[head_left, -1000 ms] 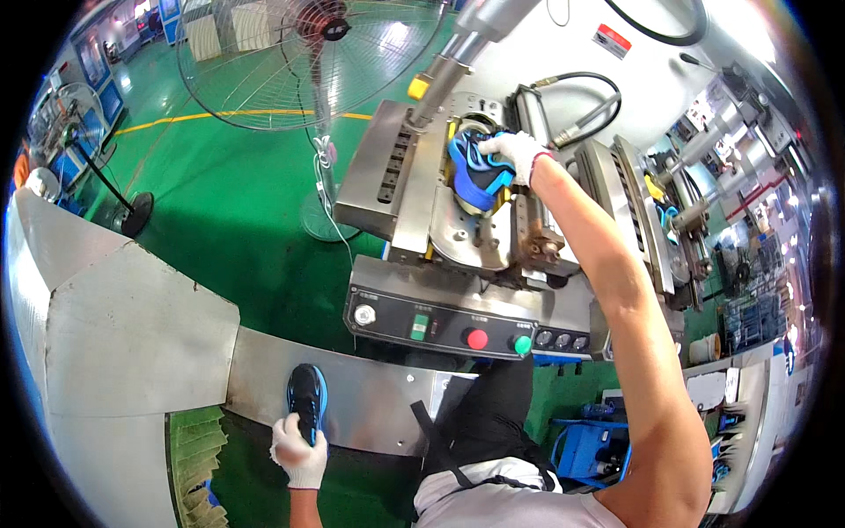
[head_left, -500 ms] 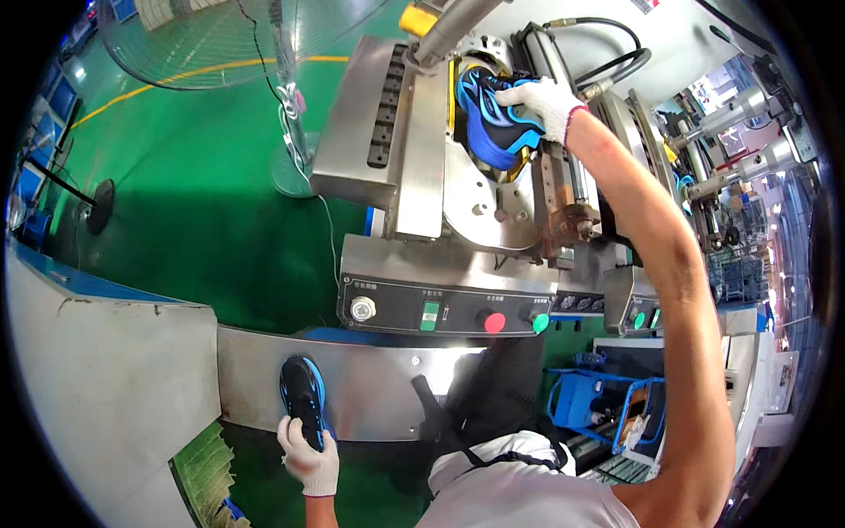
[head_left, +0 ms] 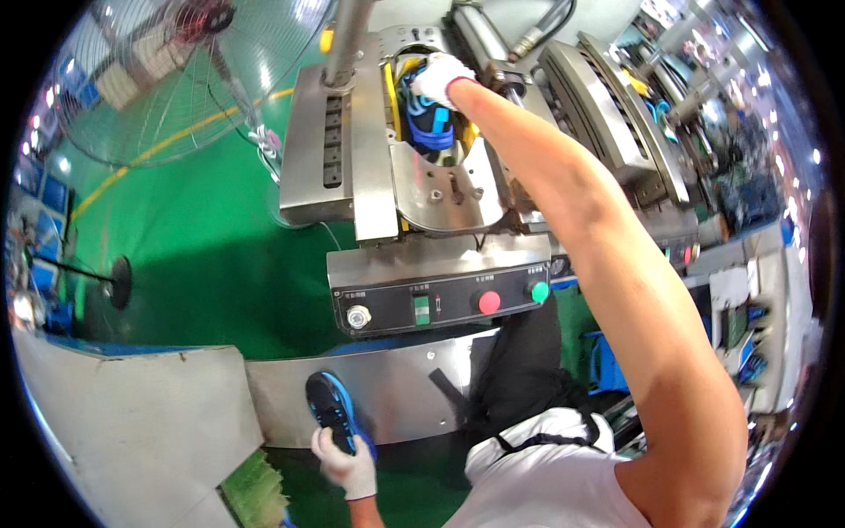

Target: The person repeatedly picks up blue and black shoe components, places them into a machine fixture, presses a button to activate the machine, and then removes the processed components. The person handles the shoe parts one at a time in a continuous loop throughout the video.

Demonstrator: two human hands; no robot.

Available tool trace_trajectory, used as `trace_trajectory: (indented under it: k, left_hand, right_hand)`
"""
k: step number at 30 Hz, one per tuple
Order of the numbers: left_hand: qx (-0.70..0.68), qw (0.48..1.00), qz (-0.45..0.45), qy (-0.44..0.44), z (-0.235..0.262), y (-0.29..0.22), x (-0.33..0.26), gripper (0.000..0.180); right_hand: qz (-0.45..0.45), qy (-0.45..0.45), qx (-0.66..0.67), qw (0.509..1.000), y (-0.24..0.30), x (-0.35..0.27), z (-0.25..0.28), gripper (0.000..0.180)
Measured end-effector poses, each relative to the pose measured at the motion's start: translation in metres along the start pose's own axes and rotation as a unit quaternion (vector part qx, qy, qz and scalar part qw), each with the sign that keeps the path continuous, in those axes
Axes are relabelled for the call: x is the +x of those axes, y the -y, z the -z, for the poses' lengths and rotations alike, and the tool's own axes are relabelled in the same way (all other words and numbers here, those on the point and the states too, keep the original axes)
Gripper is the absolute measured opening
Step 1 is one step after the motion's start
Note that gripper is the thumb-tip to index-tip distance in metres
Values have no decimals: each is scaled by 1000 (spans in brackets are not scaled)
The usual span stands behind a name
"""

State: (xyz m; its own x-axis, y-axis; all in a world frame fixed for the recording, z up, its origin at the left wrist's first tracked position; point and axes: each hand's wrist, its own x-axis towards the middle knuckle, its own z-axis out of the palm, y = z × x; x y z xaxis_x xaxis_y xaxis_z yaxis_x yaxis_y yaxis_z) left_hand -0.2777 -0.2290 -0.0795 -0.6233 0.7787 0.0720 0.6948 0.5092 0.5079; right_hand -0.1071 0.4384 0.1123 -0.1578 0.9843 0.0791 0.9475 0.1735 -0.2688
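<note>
In a white glove, my left hand [head_left: 349, 465] grips the end of a black and blue shoe [head_left: 331, 407] over a metal shelf [head_left: 396, 400] at the lower left. Farther off, my gloved right hand [head_left: 442, 81] is closed on the upper part of a second blue and black shoe [head_left: 429, 123]. That shoe sits inside the oval opening of a steel machine [head_left: 453, 194], between yellow side pads. The glove hides part of it.
A control panel [head_left: 440, 304] with red and green buttons fronts the machine. A wire fan [head_left: 189, 79] stands at the far left, a white cabinet [head_left: 141, 414] at the near left. Similar machinery [head_left: 607, 114] stands to the right.
My right hand has lowered the blue and black shoe into the machine's opening from above it. My left hand still holds the other shoe over the shelf. The whole view has shifted.
</note>
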Motion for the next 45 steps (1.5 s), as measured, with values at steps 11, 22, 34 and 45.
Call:
trace_trajectory:
  k: [11, 22, 34, 45]
  left_hand:
    - [-93, 986, 139, 11, -11, -78, -20, 81]
    - [-14, 976, -201, 88, 4, -49, 25, 13]
    - [-207, 867, -400, 213, -18, -353, -7, 16]
    - [-339, 474, -663, 470, -68, -609, -186, 67]
  right_hand:
    - [56, 54, 54, 995, 3, -56, 9, 74]
    - [211, 0, 103, 972, -130, -385, 9, 84]
    - [119, 245, 400, 875, -253, -571, 72, 119]
    - [-298, -384, 495, 720, -342, -721, 85, 76]
